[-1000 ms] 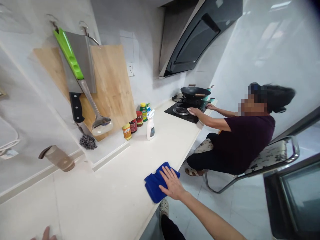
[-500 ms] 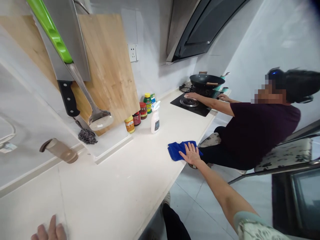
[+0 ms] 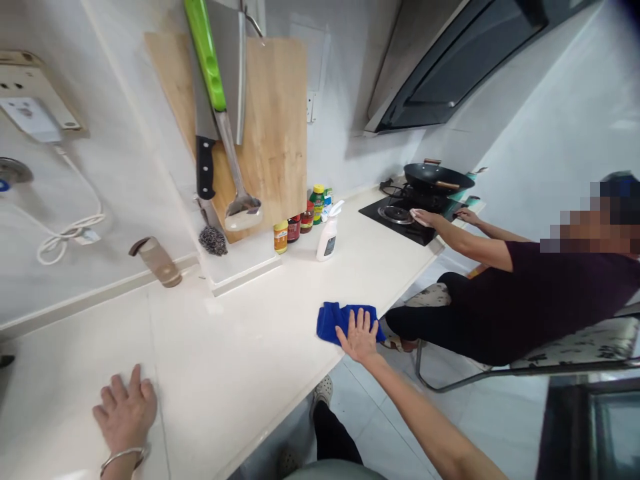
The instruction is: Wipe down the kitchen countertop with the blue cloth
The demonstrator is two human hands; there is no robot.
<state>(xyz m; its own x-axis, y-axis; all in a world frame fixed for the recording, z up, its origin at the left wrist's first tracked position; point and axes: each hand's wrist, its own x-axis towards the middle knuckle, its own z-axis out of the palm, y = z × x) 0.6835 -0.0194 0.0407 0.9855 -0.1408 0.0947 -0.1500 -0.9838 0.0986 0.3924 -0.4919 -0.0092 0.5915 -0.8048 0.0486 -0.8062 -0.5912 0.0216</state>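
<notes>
My right hand [image 3: 359, 335] lies flat with fingers spread on a folded blue cloth [image 3: 330, 321]. The cloth rests on the white countertop [image 3: 240, 373] by its front edge, with one corner at the rim. At the lower left, my left hand [image 3: 126, 407] is pressed on the bare counter, fingers apart, a bangle on its wrist. It holds nothing. Beyond the cloth, a white spray bottle [image 3: 328, 239] stands upright, apart from both hands.
A person [image 3: 550, 300] sits at right, one hand beside the stove [image 3: 395, 213], where a wok [image 3: 437, 179] sits. Seasoning jars [image 3: 293, 228] line the wall. A cutting board [image 3: 275, 133], cleaver, ladle [image 3: 235, 160] and scrubber hang above. A brown pitcher [image 3: 160, 261] stands left.
My right hand and the blue cloth have slid nearer along the counter edge. The view has swung left, bringing my whole left hand into sight. The other person's hand has shifted on the stove.
</notes>
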